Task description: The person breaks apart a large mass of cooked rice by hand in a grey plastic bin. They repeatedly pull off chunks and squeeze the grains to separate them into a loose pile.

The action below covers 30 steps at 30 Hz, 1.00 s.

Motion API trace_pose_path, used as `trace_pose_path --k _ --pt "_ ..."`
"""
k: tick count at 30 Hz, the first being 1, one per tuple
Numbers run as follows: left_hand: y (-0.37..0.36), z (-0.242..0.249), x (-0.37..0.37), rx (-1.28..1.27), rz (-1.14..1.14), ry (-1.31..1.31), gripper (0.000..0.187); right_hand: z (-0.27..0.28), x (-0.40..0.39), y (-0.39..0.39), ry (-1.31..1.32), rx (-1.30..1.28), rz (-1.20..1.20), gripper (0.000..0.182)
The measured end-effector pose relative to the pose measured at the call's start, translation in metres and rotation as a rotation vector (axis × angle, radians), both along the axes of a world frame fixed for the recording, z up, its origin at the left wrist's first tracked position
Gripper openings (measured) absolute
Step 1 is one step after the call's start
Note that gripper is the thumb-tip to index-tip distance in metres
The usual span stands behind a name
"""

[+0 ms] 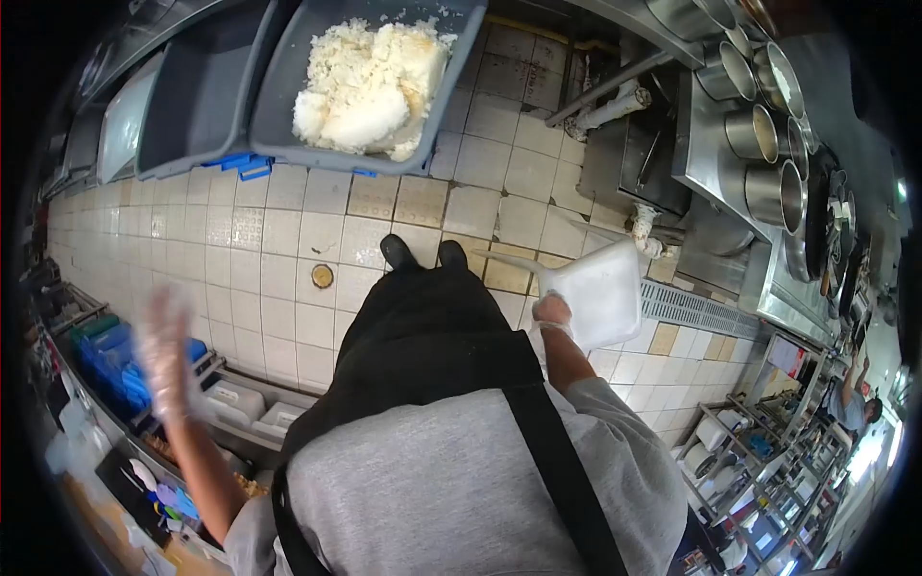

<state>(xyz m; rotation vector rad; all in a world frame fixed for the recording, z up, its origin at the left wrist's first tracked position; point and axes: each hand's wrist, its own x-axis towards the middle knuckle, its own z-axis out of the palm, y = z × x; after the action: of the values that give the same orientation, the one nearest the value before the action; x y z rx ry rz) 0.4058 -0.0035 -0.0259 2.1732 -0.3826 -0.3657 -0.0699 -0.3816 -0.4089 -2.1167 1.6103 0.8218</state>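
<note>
My right hand (552, 311), in a clear plastic glove, is closed on a broad white plastic scoop (597, 296). The scoop is held low on my right side, above the tiled floor, and a pale handle-like part points left from it. My left hand (165, 355), also in a clear glove, is raised on my left with its fingers stretched out and nothing seen in it; motion blurs it. In front of me stands a grey tub (360, 161) with a heap of white rice (370, 86) in it. Neither hand touches the tub.
A second grey tub (197, 96) stands left of the rice. Steel pots (773, 192) crowd a shelf at right, above pipes (615, 106). Blue bags (115, 365) and white containers (233, 401) lie at left. A floor drain grate (696, 309) runs at right; another person (850, 408) is far right.
</note>
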Motion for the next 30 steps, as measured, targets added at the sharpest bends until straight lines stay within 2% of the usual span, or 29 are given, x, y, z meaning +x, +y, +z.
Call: trace_pose_path --k 2,4,6,7,8,10,12,13,14,15,16,17,19,22,24,26,27,28,29,30 --pt "0.013 -0.063 0.01 0.792 -0.284 -0.224 0.039 -0.002 0.023 0.01 0.006 0.0 0.026 0.031" --pt "0.028 -0.112 0.007 0.978 -0.477 -0.213 0.038 -0.001 0.055 0.023 -0.077 -0.007 0.023 0.03" --pt "0.069 -0.175 0.015 0.791 -0.53 -0.06 0.04 0.013 0.084 0.024 -0.061 0.055 0.099 0.028" --pt "0.076 -0.197 0.013 0.79 -0.436 0.058 0.042 0.021 0.097 0.023 -0.113 0.11 0.147 0.028" --pt "0.08 -0.214 0.013 0.783 -0.343 0.174 0.045 0.029 0.111 0.021 -0.165 0.162 0.194 0.029" --pt "0.072 -0.229 -0.003 0.79 -0.302 0.249 0.045 0.031 0.12 -0.011 -0.252 0.125 0.216 0.031" --pt "0.092 -0.281 -0.035 0.715 -0.246 0.387 0.046 0.014 0.126 -0.068 -0.472 -0.128 0.539 0.033" --pt "0.094 -0.305 -0.06 0.735 -0.254 0.435 0.044 0.026 0.142 -0.104 -0.46 -0.207 0.56 0.032" --pt "0.097 -0.327 -0.084 0.757 -0.263 0.482 0.042 0.05 0.174 -0.134 -0.45 -0.282 0.58 0.032" --pt "0.093 -0.345 -0.108 0.781 -0.257 0.534 0.041 0.154 0.244 -0.14 -0.323 -0.24 0.502 0.033" --pt "0.084 -0.356 -0.133 0.786 -0.242 0.587 0.04 0.182 0.27 -0.166 -0.72 -0.265 0.525 0.033" --pt "0.069 -0.364 -0.158 0.787 -0.216 0.644 0.039 0.262 0.323 -0.156 -0.889 -0.113 0.291 0.033" --pt "0.033 -0.369 -0.204 0.754 -0.135 0.747 0.037 0.355 0.401 -0.154 -1.053 -0.224 0.444 0.026" --pt "-0.042 -0.371 -0.267 0.67 -0.006 0.87 0.035 0.442 0.476 -0.152 -1.357 -0.367 0.623 0.023" --pt "-0.103 -0.373 -0.297 0.625 0.071 0.932 0.033 0.476 0.51 -0.162 -1.67 -0.433 0.74 0.02" --pt "-0.158 -0.377 -0.317 0.605 0.126 0.976 0.032 0.501 0.536 -0.181 -2.189 -0.25 0.806 0.018" --pt "-0.185 -0.381 -0.322 0.598 0.152 0.988 0.031 0.522 0.551 -0.182 -2.186 -0.231 0.825 0.018" --pt "-0.208 -0.384 -0.325 0.597 0.172 1.0 0.03 0.551 0.566 -0.181 -2.124 -0.576 1.387 0.024" --pt "-0.229 -0.39 -0.327 0.602 0.187 1.008 0.03 0.58 0.579 -0.177 -1.925 -0.937 1.944 0.033" --pt "-0.247 -0.393 -0.324 0.606 0.207 1.016 0.029 0.598 0.586 -0.167 -1.659 -1.389 2.25 0.034"
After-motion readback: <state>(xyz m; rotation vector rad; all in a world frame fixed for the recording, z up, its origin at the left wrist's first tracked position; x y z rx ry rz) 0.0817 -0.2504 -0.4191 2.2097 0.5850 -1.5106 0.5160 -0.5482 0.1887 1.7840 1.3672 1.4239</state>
